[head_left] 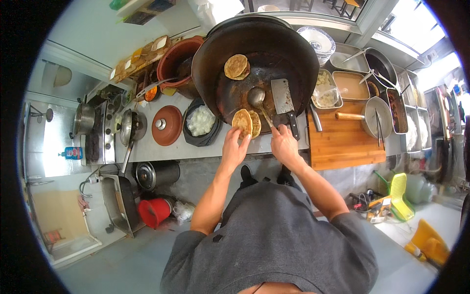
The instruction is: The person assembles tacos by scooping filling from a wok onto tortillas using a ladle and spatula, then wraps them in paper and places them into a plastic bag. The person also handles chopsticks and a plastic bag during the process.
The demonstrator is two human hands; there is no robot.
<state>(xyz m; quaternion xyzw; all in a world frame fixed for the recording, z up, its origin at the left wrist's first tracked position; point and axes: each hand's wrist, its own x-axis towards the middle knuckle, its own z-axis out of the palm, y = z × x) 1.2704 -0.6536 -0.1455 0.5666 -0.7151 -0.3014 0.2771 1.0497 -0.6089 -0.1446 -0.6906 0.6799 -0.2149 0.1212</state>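
At the pan's near side, the left hand has its grip pinching the bread's near rim, while the right hand clasps the spoon, whose handle slants away leftward, its head just beyond and right of the bread.

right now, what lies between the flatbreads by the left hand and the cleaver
In the head view, the ladle lies between them, its handle in the right hand.
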